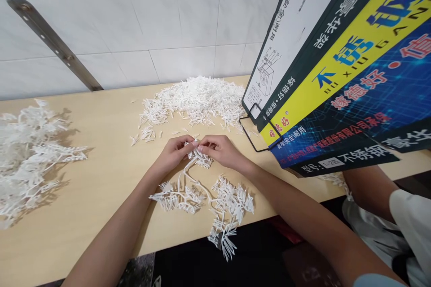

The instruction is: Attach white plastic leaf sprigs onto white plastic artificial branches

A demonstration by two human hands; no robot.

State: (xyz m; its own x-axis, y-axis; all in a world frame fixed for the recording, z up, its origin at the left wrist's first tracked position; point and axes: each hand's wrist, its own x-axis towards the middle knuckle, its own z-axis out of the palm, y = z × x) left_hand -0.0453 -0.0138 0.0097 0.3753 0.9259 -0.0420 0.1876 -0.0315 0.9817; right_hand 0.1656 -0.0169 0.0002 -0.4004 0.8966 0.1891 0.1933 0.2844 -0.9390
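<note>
A white branching plastic sprig (198,188) with thin needle-like tips lies on the table between my forearms. Its lower tufts hang over the table's front edge. My left hand (180,149) pinches the upper end of the sprig with thumb and fingers. Right beside it, my right hand (218,149) is closed on the same end, the fingertips of both hands nearly touching. What exactly lies between the fingertips is hidden. Just beyond my hands is a heap of loose white plastic pieces (198,98), with some scattered toward me.
A pile of white branched sprigs (30,157) lies at the left of the table (111,143). A large printed cardboard box (336,76) stands at the right, a black wire stand (257,139) by its lower corner. Another person's arm (370,190) shows behind it. A metal bracket (55,45) is on the tiled wall.
</note>
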